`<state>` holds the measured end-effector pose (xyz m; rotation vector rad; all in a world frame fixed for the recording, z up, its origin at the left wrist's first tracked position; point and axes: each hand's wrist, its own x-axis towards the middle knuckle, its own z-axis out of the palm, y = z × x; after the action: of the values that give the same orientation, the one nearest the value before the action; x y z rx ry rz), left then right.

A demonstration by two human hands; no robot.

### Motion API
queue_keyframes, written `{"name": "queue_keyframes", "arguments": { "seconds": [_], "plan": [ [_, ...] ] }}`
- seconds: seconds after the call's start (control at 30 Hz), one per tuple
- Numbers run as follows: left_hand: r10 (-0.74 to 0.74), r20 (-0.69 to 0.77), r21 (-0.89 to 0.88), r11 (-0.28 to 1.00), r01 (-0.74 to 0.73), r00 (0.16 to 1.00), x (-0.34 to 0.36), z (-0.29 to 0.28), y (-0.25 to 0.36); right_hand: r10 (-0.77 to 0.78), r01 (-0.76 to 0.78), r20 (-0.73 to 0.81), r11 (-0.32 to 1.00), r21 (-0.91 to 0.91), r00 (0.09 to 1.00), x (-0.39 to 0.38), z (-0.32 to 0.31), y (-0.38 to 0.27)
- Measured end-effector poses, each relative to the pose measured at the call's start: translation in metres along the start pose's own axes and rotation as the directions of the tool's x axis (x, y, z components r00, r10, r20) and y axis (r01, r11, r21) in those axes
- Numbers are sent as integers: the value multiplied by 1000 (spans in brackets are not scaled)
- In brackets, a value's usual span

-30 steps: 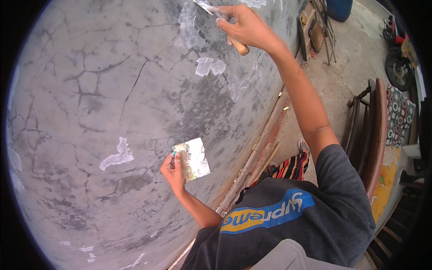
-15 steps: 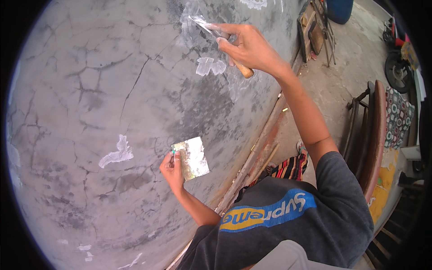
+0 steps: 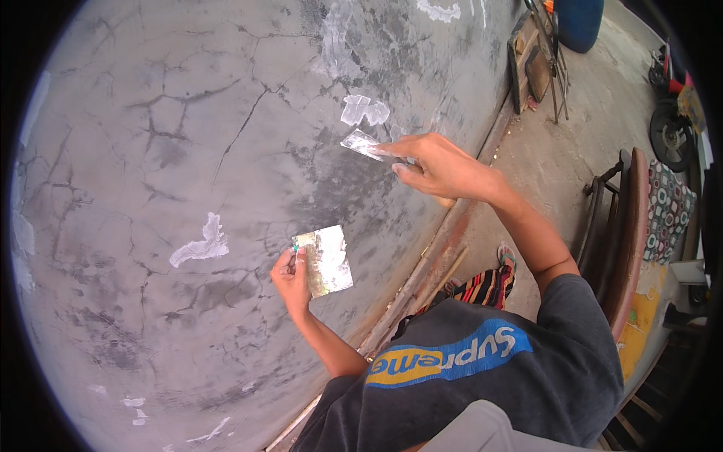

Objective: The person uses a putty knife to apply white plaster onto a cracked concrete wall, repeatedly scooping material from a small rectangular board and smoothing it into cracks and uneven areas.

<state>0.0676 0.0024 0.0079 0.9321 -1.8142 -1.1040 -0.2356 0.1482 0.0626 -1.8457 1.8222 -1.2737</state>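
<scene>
My left hand (image 3: 292, 275) pinches the edge of a flat, square plate (image 3: 328, 260) smeared with white filler. In my right hand (image 3: 444, 167) is a putty knife (image 3: 363, 145); its blade carries white filler and points left, while the end of its wooden handle shows below my palm. The knife is in front of a cracked grey wall (image 3: 248, 181), just below a white filler patch (image 3: 364, 111); whether the blade touches the wall I cannot tell. Another white patch (image 3: 202, 241) lies left of the plate.
A ledge (image 3: 407, 290) runs along the wall's foot. To the right are a wooden bench (image 3: 629, 241), a patterned cushion (image 3: 667, 211) and a motorbike wheel (image 3: 670, 135). Boards (image 3: 529, 68) lean near a blue barrel (image 3: 578, 22) at the top right.
My right hand has brought the putty knife down from the upper filler smear to below the white patch. The left hand still holds the plate, in nearly the same place.
</scene>
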Motion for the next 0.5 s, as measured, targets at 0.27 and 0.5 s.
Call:
{"name": "queue_keyframes", "arguments": {
  "seconds": [0.27,0.5],
  "plan": [
    [20,1,109,994,-20,1000,2,-4,0,314,-346,154,895,280,937,-77,78,45],
    [-4,5,38,999,4,1000,0,-2,1,527,-298,-138,656,693,839,-43,77,43]
  ]
}}
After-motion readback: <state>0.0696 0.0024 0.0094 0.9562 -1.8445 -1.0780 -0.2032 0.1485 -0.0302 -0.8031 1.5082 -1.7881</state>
